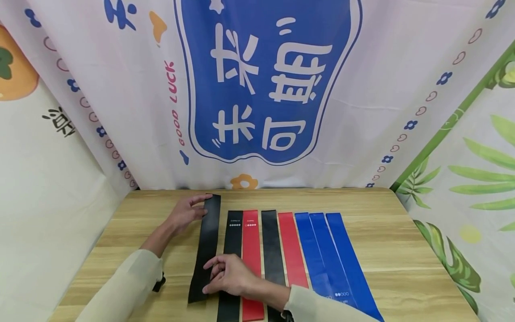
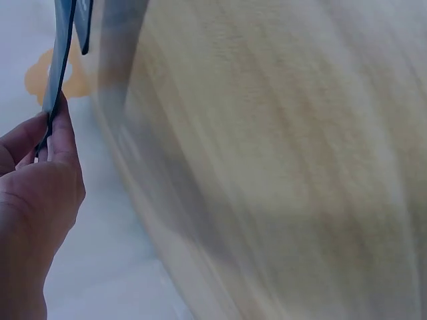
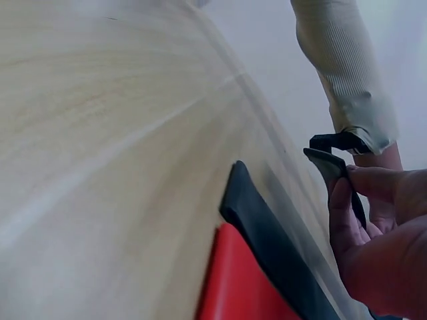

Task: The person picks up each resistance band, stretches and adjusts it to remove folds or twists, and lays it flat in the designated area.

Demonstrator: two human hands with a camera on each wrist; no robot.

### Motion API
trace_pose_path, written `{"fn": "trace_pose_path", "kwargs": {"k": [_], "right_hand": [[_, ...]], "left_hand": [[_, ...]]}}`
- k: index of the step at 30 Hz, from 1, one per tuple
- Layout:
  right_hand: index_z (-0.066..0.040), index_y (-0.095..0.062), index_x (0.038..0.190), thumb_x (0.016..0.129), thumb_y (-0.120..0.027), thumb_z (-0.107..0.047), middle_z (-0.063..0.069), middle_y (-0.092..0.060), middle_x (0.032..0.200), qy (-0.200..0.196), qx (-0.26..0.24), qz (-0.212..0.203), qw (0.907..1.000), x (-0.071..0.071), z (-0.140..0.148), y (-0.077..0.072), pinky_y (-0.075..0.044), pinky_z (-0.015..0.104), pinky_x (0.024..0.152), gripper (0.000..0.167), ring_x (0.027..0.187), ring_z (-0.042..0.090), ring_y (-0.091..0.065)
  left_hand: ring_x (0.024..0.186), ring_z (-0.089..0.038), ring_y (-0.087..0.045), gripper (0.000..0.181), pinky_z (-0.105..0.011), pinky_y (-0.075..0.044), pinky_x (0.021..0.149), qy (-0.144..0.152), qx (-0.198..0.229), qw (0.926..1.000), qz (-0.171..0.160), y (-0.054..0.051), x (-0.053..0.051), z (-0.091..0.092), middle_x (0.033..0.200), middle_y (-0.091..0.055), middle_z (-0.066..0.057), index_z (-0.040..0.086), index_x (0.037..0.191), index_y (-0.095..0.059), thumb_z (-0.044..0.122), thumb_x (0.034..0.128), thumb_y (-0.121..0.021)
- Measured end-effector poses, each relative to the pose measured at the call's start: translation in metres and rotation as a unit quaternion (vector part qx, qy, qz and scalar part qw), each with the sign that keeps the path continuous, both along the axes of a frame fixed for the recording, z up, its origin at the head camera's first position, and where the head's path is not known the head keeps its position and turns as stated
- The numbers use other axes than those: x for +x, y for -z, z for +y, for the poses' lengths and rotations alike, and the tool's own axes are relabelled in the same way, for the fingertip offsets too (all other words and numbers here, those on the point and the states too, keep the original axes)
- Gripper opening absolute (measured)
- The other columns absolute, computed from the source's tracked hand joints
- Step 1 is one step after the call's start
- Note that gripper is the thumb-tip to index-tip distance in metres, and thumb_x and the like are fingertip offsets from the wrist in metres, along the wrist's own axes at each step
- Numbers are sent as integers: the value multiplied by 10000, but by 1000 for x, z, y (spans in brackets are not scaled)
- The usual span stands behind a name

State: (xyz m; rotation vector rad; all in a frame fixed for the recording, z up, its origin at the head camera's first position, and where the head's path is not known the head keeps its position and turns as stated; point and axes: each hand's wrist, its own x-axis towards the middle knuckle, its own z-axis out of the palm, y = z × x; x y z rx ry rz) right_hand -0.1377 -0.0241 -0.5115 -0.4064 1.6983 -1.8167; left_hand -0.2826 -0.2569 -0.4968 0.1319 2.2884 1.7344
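A black flat resistance band (image 1: 210, 237) is stretched lengthwise between both hands, to the left of the row on the table. My left hand (image 1: 186, 214) pinches its far end between thumb and fingers; the left wrist view shows the band's thin edge (image 2: 59, 67) in that grip. At the near end, my right hand (image 1: 233, 275) pinches the band, and its wrist view shows the end (image 3: 327, 167) between thumb and fingers. Right beside it lie a black band (image 1: 232, 241) and a red band (image 1: 251, 250), partly hidden under my right hand and forearm.
Further right in the row come another black band (image 1: 272, 250), another red band (image 1: 293, 255) and 3 blue bands (image 1: 350, 255). My right sleeve (image 1: 318, 306) covers some of their near ends. The wooden table (image 1: 406, 250) ends at a printed cloth backdrop (image 1: 362, 147).
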Motion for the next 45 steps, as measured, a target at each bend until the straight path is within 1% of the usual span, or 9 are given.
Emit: {"fn": "trace_pose_path", "kwargs": {"k": [7, 11, 16, 22, 27, 32, 36, 41, 45], "right_hand": [[1, -730, 1185, 852, -796, 99, 41, -720, 891, -186, 107, -43, 9998, 7, 1, 3, -587, 208, 714, 353, 770, 94, -710], [2, -733, 1189, 864, -790, 94, 1, -709, 879, -281, 169, -50, 9994, 9, 0, 6, -574, 194, 703, 343, 753, 85, -695], [2, -736, 1191, 873, -793, 83, -22, -706, 865, -393, 163, -78, 9991, 12, -1, 9, -577, 189, 719, 333, 746, 72, -693], [-35, -749, 1171, 870, -815, 47, -68, -712, 839, -507, 371, 67, 9980, 15, 0, 10, -580, 184, 739, 319, 736, 36, -695], [-15, -757, 1130, 849, -820, 71, -24, -722, 810, -342, 360, 130, 9987, 16, -1, 14, -552, 166, 696, 301, 706, 49, -675], [-23, -761, 1126, 847, -818, 80, -1, -731, 804, -345, 589, 142, 9976, 17, 0, 15, -532, 162, 669, 303, 724, 48, -671], [-55, -770, 1111, 852, -825, 65, -17, -732, 786, -400, 797, 60, 9960, 16, 1, 15, -535, 173, 644, 291, 702, 51, -679], [-72, -768, 1126, 874, -812, 62, 6, -752, 795, -493, 839, -68, 9952, 17, 3, 15, -590, 211, 668, 289, 683, 62, -706], [-71, -761, 1145, 893, -794, 63, 39, -766, 802, -570, 739, -207, 9954, 18, 4, 13, -627, 256, 689, 287, 663, 79, -725]], "left_hand": [[1485, -492, -391, 569, -488, -570, 1032, 194, -98, 9998, 35, 10, 4, -1, 1674, -351, -232, 39, 1542, -531, -71, 992, -628], [1461, -498, -437, 571, -472, -583, 1017, 218, -177, 9996, -80, 14, 5, 2, 1639, -403, -248, 41, 1535, -539, -78, 984, -627], [1416, -446, -521, 565, -435, -603, 985, 255, -180, 9991, -276, 19, 6, 4, 1580, -485, -251, 34, 1525, -546, -102, 980, -607], [1361, -419, -581, 572, -401, -617, 944, 297, -275, 9989, -255, 23, 8, 5, 1538, -534, -252, 16, 1504, -561, -146, 957, -598], [1371, -444, -564, 580, -400, -616, 949, 267, -355, 9987, -238, 23, 8, 6, 1560, -506, -256, 20, 1496, -572, -152, 945, -625], [1372, -440, -563, 587, -380, -614, 947, 318, -424, 9984, -174, 23, 8, 6, 1560, -506, -257, 14, 1504, -562, -146, 945, -645], [1363, -454, -565, 581, -391, -616, 944, 384, -560, 9977, -3, 22, 9, 6, 1548, -511, -275, -4, 1500, -558, -150, 946, -651], [1375, -463, -553, 548, -416, -610, 966, 266, -842, 9959, 196, 23, 8, 5, 1533, -526, -279, 1, 1471, -592, -130, 946, -677], [1378, -446, -556, 534, -416, -601, 988, 172, -925, 9953, 223, 26, 6, 6, 1518, -546, -272, 9, 1456, -612, -137, 946, -674]]}}
